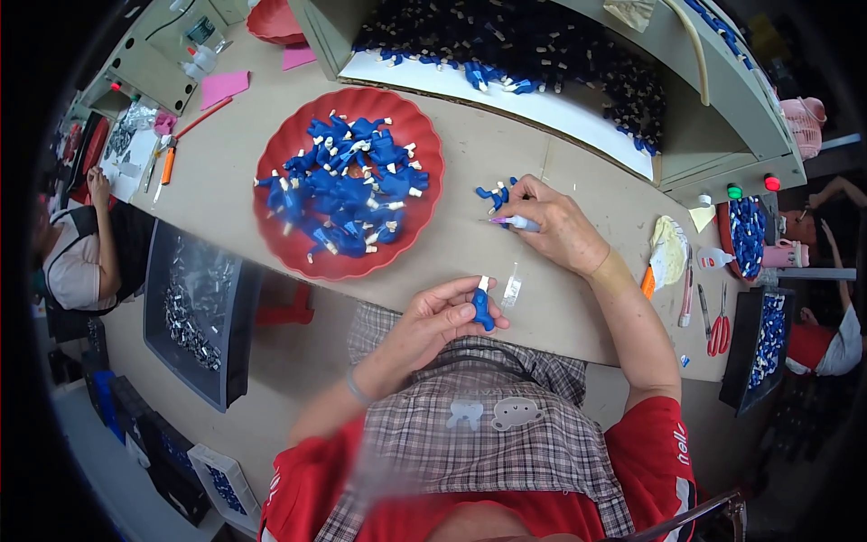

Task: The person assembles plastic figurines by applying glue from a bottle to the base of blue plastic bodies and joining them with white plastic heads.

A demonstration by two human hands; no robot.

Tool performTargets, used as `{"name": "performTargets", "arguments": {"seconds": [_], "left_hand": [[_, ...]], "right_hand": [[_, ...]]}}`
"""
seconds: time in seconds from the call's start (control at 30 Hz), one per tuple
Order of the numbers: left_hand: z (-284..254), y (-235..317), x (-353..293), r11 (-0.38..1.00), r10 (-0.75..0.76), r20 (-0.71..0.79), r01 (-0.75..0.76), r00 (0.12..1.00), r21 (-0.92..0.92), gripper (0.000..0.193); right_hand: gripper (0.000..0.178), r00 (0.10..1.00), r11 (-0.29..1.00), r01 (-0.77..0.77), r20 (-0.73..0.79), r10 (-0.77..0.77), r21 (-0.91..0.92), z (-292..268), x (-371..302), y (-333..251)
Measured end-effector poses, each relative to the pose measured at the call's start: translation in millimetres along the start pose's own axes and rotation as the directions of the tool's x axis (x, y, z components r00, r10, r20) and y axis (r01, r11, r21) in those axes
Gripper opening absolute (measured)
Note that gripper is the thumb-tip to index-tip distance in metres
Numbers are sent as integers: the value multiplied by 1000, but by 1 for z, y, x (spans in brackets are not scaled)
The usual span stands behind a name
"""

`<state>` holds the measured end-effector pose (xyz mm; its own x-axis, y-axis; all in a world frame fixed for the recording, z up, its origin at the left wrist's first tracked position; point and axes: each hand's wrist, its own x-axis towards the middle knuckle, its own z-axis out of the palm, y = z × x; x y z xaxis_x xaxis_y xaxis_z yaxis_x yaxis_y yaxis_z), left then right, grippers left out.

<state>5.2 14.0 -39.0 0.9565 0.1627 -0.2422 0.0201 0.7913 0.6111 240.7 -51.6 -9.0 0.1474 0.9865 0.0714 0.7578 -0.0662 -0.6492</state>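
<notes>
My left hand (440,318) holds a small blue plastic part with a white tip (482,305) near the table's front edge, above my checked apron. My right hand (555,226) rests on the table and grips a small white tube with a purple tip (513,221), pointing left. Just beyond its fingers lie a few loose blue parts (495,192). A round red tray (424,154) to the left is heaped with several more blue and white parts (348,185). A small clear piece (512,290) lies on the table between my hands.
A grey bin of metal bits (194,307) sits at my left. A long white trough with dark blue parts (542,54) runs along the back. Red scissors (719,327), pens and a yellow cloth (670,248) lie right. Other people work at both sides.
</notes>
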Motion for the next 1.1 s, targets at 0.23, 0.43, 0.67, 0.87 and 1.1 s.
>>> {"name": "performTargets", "arguments": {"seconds": [0.23, 0.43, 0.67, 0.87, 1.1], "left_hand": [[-2, -2, -4, 998, -6, -152, 15, 988, 57, 51], [-1, -1, -3, 999, 36, -114, -36, 993, 4, 45], [0, -5, 3, 998, 55, -111, -52, 992, 29, 46], [0, -2, 4, 995, 89, -126, -82, 988, 58, 48], [-7, -3, 7, 987, 155, -98, -149, 983, 61, 44]], "right_hand": [[21, 981, 983, 164, -88, -171, -78, 16, -2, 6], [19, 988, 996, 83, -137, -76, 44, 19, -18, 1], [14, 956, 876, -21, -247, 159, 482, 24, -50, -5], [14, 929, 464, -258, 87, 359, 847, 20, -66, -20], [11, 954, 518, -147, -17, 299, 843, 28, -80, -29]]}}
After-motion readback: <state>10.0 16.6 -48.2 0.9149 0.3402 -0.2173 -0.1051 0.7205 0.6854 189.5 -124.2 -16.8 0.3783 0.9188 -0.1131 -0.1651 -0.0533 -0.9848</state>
